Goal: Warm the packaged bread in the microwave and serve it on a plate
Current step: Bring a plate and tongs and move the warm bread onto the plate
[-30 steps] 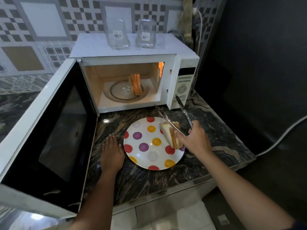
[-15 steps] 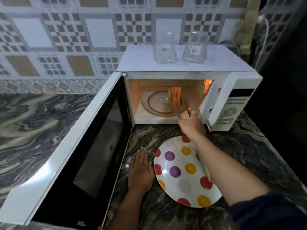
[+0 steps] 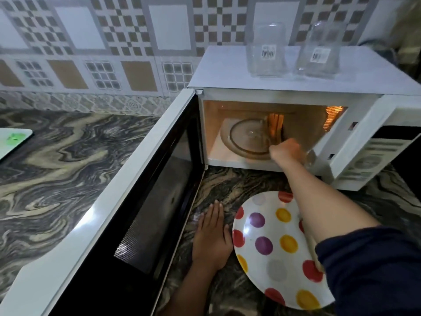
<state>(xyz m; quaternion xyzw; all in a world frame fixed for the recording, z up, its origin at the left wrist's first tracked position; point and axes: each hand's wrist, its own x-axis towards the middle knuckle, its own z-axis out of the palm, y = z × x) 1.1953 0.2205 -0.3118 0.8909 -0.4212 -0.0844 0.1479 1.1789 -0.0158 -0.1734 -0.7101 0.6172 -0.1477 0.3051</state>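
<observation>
The white microwave (image 3: 262, 71) stands lit with its door (image 3: 141, 201) swung wide to the left. Bread slices (image 3: 274, 125) stand upright on the glass turntable (image 3: 246, 140) inside. My right hand (image 3: 288, 151) reaches into the cavity, closed on metal tongs whose tips are at the bread; the tongs are mostly hidden by the hand. My left hand (image 3: 211, 238) lies flat on the counter, fingers together, touching the left rim of the polka-dot plate (image 3: 268, 242). A sliver of bread shows on the plate beside my right forearm.
Two clear glass containers (image 3: 266, 51) (image 3: 319, 53) stand upside down on the microwave's top. The dark marbled counter (image 3: 68, 160) runs left, with a white-green object (image 3: 13, 140) at its left edge. Tiled wall behind.
My right hand left the bread on the plate and carried the tongs into the microwave, reaching the bread on the turntable. The left hand stayed flat on the counter. The camera shifted right and closer.
</observation>
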